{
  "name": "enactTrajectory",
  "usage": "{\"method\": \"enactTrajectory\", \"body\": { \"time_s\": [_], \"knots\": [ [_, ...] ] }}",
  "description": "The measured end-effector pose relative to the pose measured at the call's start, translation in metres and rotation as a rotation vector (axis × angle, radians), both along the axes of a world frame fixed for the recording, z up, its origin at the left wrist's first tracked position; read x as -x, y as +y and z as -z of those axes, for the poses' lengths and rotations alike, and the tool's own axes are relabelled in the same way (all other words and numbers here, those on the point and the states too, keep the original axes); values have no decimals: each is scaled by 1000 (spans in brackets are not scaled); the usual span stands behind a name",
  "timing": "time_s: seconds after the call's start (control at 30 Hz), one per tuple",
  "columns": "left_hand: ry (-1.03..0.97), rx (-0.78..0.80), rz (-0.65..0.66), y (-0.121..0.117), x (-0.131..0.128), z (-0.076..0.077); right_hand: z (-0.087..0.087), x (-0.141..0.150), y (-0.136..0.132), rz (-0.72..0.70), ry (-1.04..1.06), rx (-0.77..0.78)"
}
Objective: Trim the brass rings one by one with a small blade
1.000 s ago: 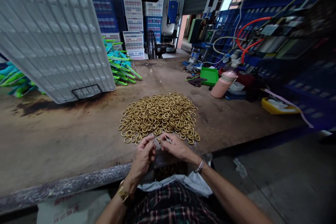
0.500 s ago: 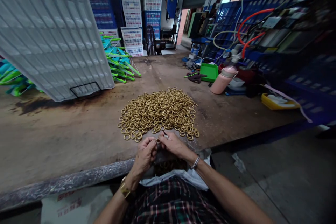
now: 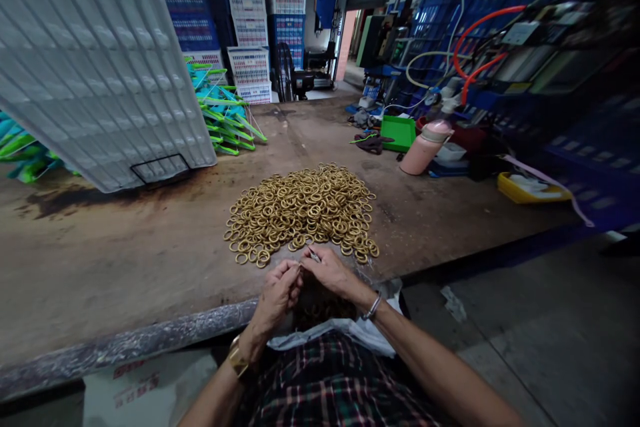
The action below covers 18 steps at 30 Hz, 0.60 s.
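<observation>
A heap of gold-coloured rings (image 3: 305,203) lies on the table just beyond my hands. My left hand (image 3: 279,292) is closed in a pinch at the table's front edge, on a gold-coloured ring mostly covered by the fingers. Its fingertips meet those of my right hand (image 3: 327,271), also closed. From between the right thumb and forefinger sticks a small pointed metal tool (image 3: 314,255); its exact kind I cannot make out. Below both hands, an open bag (image 3: 360,332) with a pale rim sits at my lap, and its dark inside seems to hold more rings.
A tall grey ribbed plastic panel (image 3: 115,80) leans at left, beside green and blue plastic pieces (image 3: 227,123). On the right stand a pink bottle (image 3: 423,150), a green tray (image 3: 399,133) and a yellow tray (image 3: 530,190). A dark glove (image 3: 371,142) lies near them. Stacked crates (image 3: 247,27) fill the back.
Both hands stay together at nearly the same spot, with slight finger movement. The ring between the fingertips shows less than before. The view has tilted a little.
</observation>
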<state>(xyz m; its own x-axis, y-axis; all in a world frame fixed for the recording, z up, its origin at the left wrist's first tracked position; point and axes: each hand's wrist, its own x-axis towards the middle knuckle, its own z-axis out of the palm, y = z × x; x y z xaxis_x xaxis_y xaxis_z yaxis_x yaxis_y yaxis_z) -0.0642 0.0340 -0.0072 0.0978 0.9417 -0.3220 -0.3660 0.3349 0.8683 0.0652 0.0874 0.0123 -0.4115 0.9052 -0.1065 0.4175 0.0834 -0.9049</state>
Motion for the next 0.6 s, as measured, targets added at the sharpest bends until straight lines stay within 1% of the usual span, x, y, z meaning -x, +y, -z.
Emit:
{"method": "enactTrajectory", "body": {
  "time_s": [0.17,0.3,0.47,0.53,0.6],
  "knots": [
    [14,-38,-10,-2,0,-1,-8,0,-2,-22,24,38],
    [11,-23,-22,-2,0,1,-12,1,-2,-24,29,40],
    [-24,0,-14,-4,1,0,-9,2,-1,-52,47,30],
    [-35,11,-17,-4,1,-2,-6,2,-2,-37,23,29],
    [-46,11,-41,-4,1,-4,-4,1,-4,-4,-56,-55]
  ]
}}
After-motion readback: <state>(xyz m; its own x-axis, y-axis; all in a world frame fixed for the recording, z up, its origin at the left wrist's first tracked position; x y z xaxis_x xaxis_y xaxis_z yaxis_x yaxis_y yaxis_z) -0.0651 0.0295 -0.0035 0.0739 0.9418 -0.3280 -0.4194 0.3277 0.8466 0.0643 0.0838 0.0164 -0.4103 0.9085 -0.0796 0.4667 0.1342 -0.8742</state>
